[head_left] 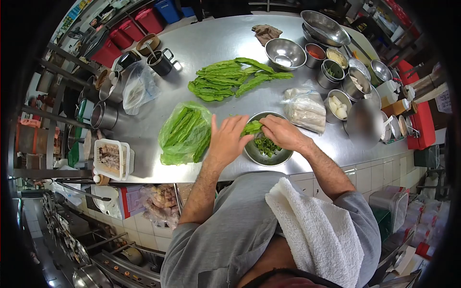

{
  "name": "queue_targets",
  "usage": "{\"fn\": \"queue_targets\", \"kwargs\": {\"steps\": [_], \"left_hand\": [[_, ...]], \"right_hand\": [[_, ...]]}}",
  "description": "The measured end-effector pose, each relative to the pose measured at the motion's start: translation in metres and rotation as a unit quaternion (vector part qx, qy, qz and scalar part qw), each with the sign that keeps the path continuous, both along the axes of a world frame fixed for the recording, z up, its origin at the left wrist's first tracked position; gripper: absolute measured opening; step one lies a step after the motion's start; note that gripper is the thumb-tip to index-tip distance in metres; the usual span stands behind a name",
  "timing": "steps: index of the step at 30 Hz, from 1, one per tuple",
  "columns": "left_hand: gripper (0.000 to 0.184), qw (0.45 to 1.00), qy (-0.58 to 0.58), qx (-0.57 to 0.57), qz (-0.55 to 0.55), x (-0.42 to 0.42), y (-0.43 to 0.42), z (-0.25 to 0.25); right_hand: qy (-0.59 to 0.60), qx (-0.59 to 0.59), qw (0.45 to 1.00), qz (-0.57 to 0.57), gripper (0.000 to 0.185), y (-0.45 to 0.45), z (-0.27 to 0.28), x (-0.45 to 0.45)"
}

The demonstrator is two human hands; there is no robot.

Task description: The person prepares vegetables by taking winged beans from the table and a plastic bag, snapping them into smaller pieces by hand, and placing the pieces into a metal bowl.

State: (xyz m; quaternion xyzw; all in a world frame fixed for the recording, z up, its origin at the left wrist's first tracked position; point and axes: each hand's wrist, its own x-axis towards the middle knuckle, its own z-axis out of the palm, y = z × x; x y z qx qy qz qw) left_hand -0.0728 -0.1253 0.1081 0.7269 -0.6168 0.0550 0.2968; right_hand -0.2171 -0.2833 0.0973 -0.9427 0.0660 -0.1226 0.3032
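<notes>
A green winged bean (251, 128) is held between my two hands, above a steel bowl (290, 156). My left hand (229, 139) grips one end, its fingers partly hiding the bean. At the other end, the fingers of my right hand (283, 133) are closed in a pinch over the bowl. Dark green trimmings (266, 146) lie inside the bowl. Left of my left hand sits a thin plastic bag (168, 129) with several winged beans in it. Farther back, a pile of loose winged beans (216, 79) is spread on the steel table (182, 43).
A bag of white pieces (306, 108) lies beyond my right hand. Metal containers of ingredients (339, 106) crowd the right side, near an empty steel bowl (285, 54). On the left stand a white basket (114, 161), a clear plastic bag (139, 86) and a dark mug (160, 63).
</notes>
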Motion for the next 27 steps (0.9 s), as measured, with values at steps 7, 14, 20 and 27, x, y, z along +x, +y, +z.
{"fn": "queue_targets", "kwargs": {"steps": [7, 14, 20, 27], "left_hand": [[0.027, 0.996, 0.062, 0.033, -0.062, -0.002, -0.012, -0.015], [0.028, 0.993, 0.076, 0.045, -0.08, -0.003, -0.012, -0.004], [0.019, 0.993, 0.089, -0.005, -0.075, -0.006, -0.013, -0.007], [0.017, 0.99, 0.109, -0.04, -0.079, -0.01, -0.015, -0.018]], "right_hand": [[-0.033, -0.037, 0.999, 0.012, 0.018, 0.006, -0.001, -0.002], [-0.055, -0.065, 0.996, 0.01, 0.012, 0.008, -0.007, -0.002], [-0.128, 0.053, 0.989, -0.057, 0.008, 0.022, -0.017, 0.0], [-0.118, 0.242, 0.952, -0.144, 0.012, 0.03, -0.023, -0.002]]}}
